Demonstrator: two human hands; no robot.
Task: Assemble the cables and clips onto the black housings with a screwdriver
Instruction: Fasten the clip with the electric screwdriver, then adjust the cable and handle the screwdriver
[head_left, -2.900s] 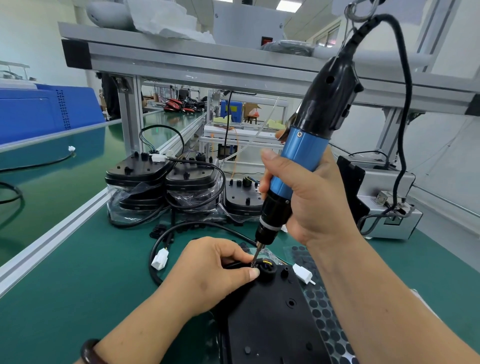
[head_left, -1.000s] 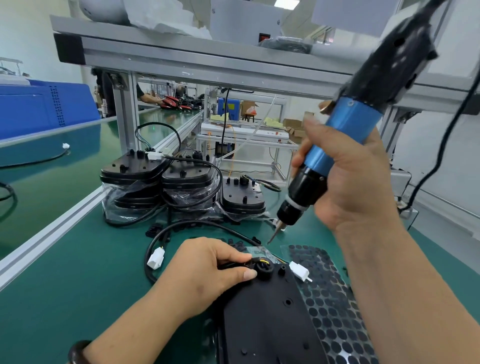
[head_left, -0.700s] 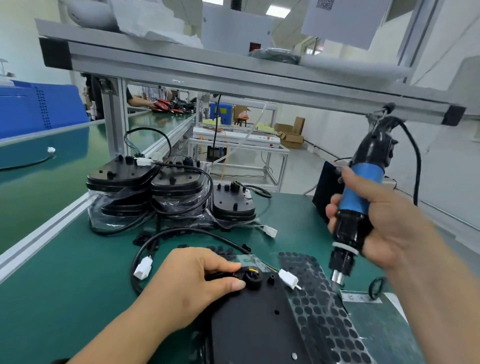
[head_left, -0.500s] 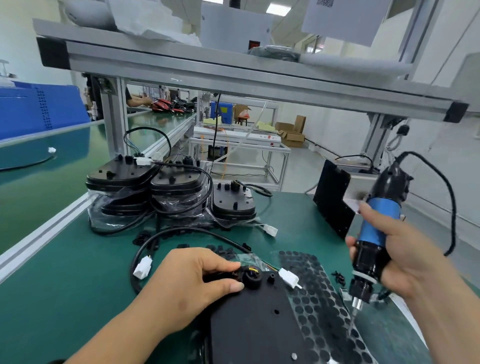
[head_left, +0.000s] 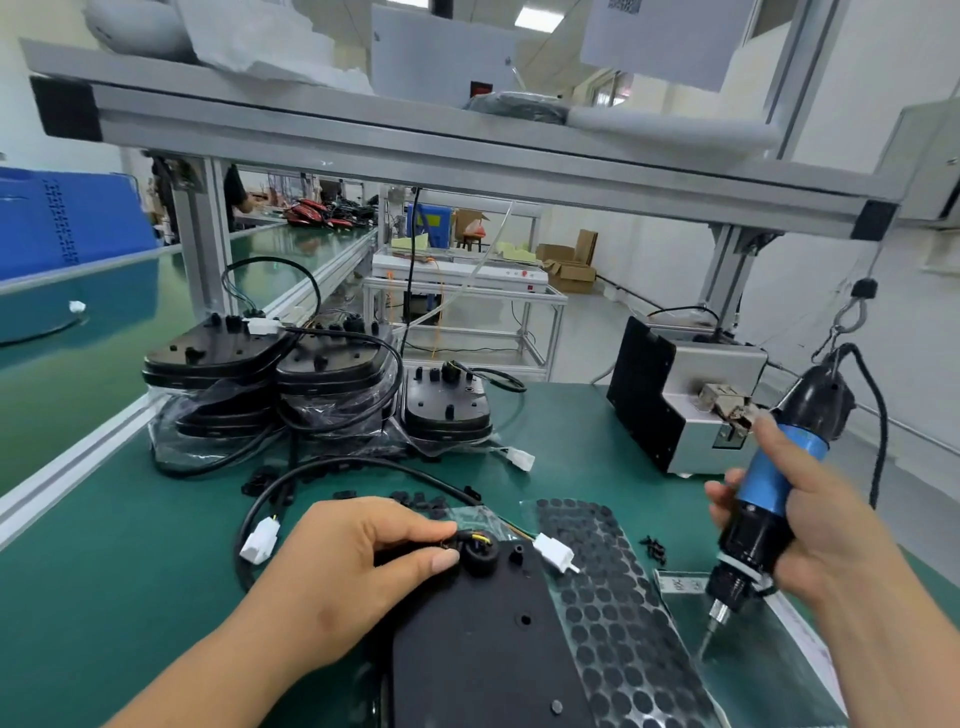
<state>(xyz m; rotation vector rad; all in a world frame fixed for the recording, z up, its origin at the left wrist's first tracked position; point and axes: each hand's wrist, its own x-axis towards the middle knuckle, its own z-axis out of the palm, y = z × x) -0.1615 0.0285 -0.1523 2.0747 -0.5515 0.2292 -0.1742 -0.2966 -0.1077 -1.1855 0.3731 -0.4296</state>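
Note:
A flat black housing (head_left: 483, 649) lies on the green mat right in front of me. My left hand (head_left: 358, 561) rests on its far end, thumb and forefinger pinching the round black cable clip (head_left: 480, 553) with coloured wires in it. A black cable (head_left: 332, 467) loops from there to a white connector (head_left: 260, 540); another white connector (head_left: 556, 553) lies by the clip. My right hand (head_left: 810, 525) grips the blue and black electric screwdriver (head_left: 774, 488), its bit pointing down at a clear plastic bag (head_left: 758, 654) to the right of the housing.
Stacks of finished black housings (head_left: 332, 374) in plastic wrap stand at the back left. A sheet of round black pads (head_left: 618, 597) lies beside the housing. Loose black screws (head_left: 655, 546) sit near it. A grey screw feeder box (head_left: 691, 395) stands at the back right.
My right hand lifted the screwdriver off the clip, swung it right and lowered it; its bit now points down at the plastic bag. My left hand stayed on the clip.

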